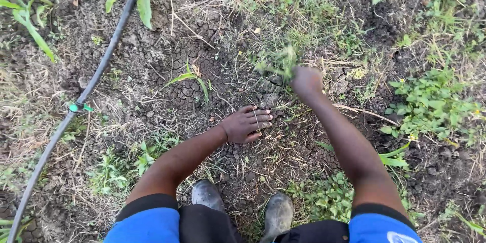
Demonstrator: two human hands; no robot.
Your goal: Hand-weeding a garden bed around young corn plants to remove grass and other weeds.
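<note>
Head view down onto cracked soil point(192, 66), black irrigation hose point(101, 66) at left. Left hand point(246, 124) spread flat, pressing dirt. Right hand point(306, 82) blurred, seemingly clenched on grass tuft point(278, 61). Risk: stems snapping, roots staying buried.

Left arm: bare from a blue sleeve with a black cuff, running from about 7 o'clock up toward the middle of the view, elbow slightly bent.
Left hand point(246, 124): palm down, fingers together and pointing toward 3 o'clock, pressed flat and low.
Right arm: bare, same blue sleeve and black cuff, rising from 5 o'clock toward 12, nearly straight.
Right hand point(306, 81): blurred with motion, curled into a loose fist, raised higher than the left hand; its grip cannot be made out clearly.
Feet: two dark boots point(277, 212) at 6 o'clock, toes toward 12, set close together.
</note>
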